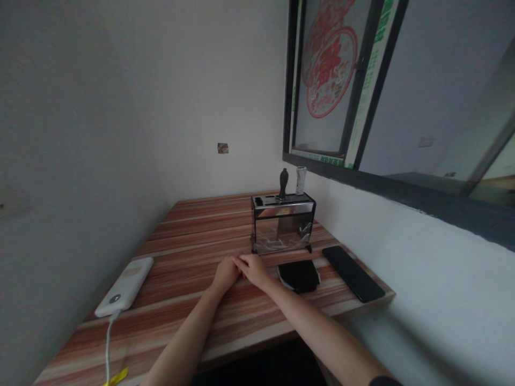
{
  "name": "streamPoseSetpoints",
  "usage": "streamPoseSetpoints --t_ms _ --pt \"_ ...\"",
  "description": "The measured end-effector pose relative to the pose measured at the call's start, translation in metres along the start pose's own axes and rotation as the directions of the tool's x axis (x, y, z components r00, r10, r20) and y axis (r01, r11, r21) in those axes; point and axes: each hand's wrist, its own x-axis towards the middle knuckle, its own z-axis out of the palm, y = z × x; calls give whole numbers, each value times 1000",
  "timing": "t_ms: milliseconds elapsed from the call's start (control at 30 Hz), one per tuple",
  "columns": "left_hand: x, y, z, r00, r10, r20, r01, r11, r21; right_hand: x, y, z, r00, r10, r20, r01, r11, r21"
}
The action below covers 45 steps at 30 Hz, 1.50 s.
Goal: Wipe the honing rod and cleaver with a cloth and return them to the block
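My left hand and my right hand rest together on the wooden table. Both are closed, the right hand's fingers laid over the left hand's. No object shows in either one, though the inner side of the fingers is hidden. Just beyond them stands a knife-block-like holder with a see-through front and a black and silver top. From its top rise a black handle and a clear-wrapped upright piece. To the right of my right hand, a small black pouch-like item lies flat, apart from it.
A black phone lies near the table's right edge. At the left, a white power bank has a white cable plugged in, with yellow tape below. Walls border the table; a dark-framed window is at the right.
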Motion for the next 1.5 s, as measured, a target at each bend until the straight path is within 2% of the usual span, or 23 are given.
streamPoseSetpoints --t_ms 333,667,1100,1500 --pt "0 -1 1 999 43 -33 -43 999 -22 -1 1 1 1000 -8 6 8 1000 5" --pt "0 1 0 1000 -7 -16 7 1000 4 0 3 1 1000 1 16 0 1000 -20" --pt "1 -3 3 998 47 -37 -46 999 11 0 0 0 1000 14 25 -13 999 -36" --pt "3 -5 4 1000 7 -9 -7 1000 -21 1 1 1 999 20 35 -18 999 -42"
